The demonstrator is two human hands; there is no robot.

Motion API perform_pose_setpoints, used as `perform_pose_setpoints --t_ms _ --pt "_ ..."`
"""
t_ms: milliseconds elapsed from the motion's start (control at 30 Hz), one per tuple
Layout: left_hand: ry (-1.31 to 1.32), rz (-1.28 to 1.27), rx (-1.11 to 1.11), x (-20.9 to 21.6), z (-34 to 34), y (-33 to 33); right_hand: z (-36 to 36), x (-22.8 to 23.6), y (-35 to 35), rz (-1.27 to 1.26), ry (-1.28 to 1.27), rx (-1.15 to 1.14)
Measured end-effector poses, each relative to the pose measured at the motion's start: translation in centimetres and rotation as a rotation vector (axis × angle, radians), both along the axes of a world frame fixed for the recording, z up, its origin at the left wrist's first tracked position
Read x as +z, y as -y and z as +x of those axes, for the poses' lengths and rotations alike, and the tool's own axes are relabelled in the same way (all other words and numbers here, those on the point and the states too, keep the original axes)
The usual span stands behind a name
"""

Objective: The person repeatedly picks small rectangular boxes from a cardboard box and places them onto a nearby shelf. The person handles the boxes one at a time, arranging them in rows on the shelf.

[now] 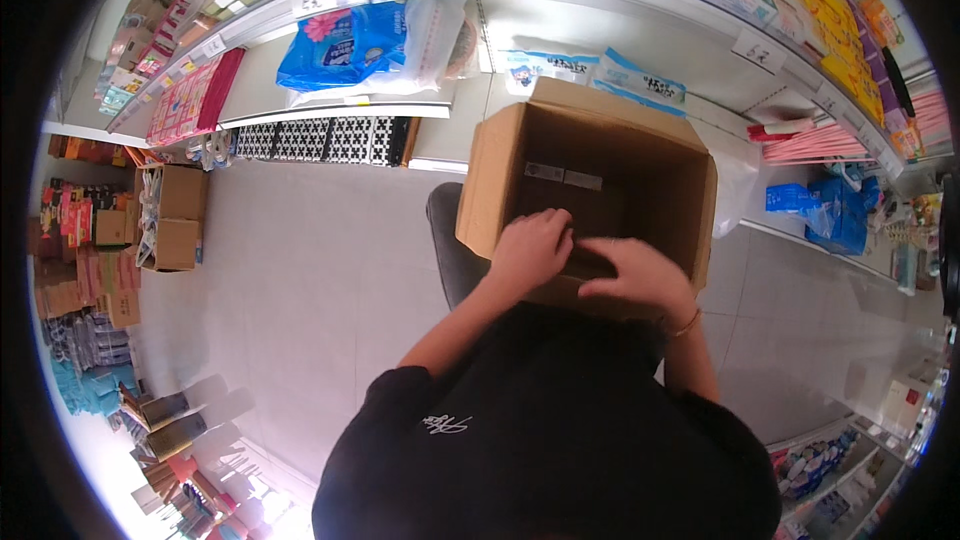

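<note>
An open cardboard box [492, 180] stands in front of me, its flaps folded outward. Two small whitish boxes, one [543, 171] beside the other [583, 180], lie inside against the far wall. My left hand [537, 247] is over the near left part of the box, with its fingers curled together; whatever they may hold is hidden. Close to it, my right hand [640, 272] reaches in over the near right side, index finger stretched toward the left hand and thumb apart. Nothing shows in the right hand.
Beneath the box is a dark seat [446, 235]. Shelves ahead carry a blue packet [345, 45] and blue-white bags [640, 80]. A carton [180, 220] stands at left on the grey tiled floor [290, 270]. Blue packages [835, 215] sit at right.
</note>
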State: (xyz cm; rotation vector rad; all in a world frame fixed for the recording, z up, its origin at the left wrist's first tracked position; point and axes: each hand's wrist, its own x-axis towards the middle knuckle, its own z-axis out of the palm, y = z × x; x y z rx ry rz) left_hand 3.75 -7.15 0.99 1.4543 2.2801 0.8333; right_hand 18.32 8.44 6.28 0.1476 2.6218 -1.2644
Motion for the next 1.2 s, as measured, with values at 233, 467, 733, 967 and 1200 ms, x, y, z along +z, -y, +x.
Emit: perform_pose_setpoints --t_ms 233,467,733,967,1200 --pt "-0.147 -0.239 -0.182 -0.3 -0.6 -4.4 3.5 -3.9 3.1 0.282 -0.03 -0.154" --pt "-0.162 -0.99 -0.574 -6.8 -2.0 -17.6 4.2 -4.9 2.6 0.31 -0.073 -0.119" --pt "-0.079 -1.001 -0.292 -27.9 -7.9 -16.6 4.3 -4.6 2.0 0.251 0.073 -0.181" --pt "-0.027 -0.72 -0.004 -34.1 -8.3 -14.3 4.8 -5.8 2.0 0.187 -0.083 -0.254" --pt "0.077 -0.498 0.177 -39.1 -7.3 -12.1 4.3 -4.6 1.7 0.156 -0.02 -0.189"
